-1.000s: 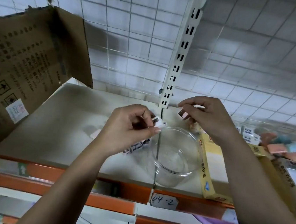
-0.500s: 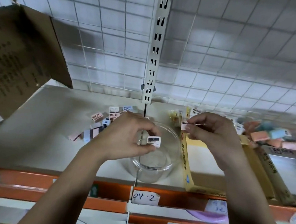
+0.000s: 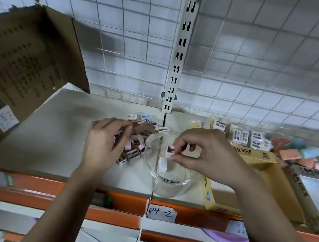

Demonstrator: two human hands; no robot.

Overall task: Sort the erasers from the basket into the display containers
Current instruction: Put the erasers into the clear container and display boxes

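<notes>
Head view: right hand point(image 3: 206, 155) is pinching a small pink eraser point(image 3: 170, 151) by its sides, hovering over the clear bowl point(image 3: 169, 189) where a white eraser point(image 3: 163, 163) is lying. Left hand point(image 3: 103, 144) is curling over the loose eraser pile point(image 3: 139, 136) on the shelf point(image 3: 55, 133) – can't tell if it's gripping one. Erasers are looking light, rubbery, grippy – fingertip pinch should do. Bowl mouth is giving wide room; yellow box point(image 3: 257, 157) is crowding its right side

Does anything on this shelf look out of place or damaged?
Yes. A heap of small pink and brown erasers lies loose on the white shelf beside the clear round bowl, in no container. The brown cardboard box at left has a ragged, torn flap corner.
</notes>
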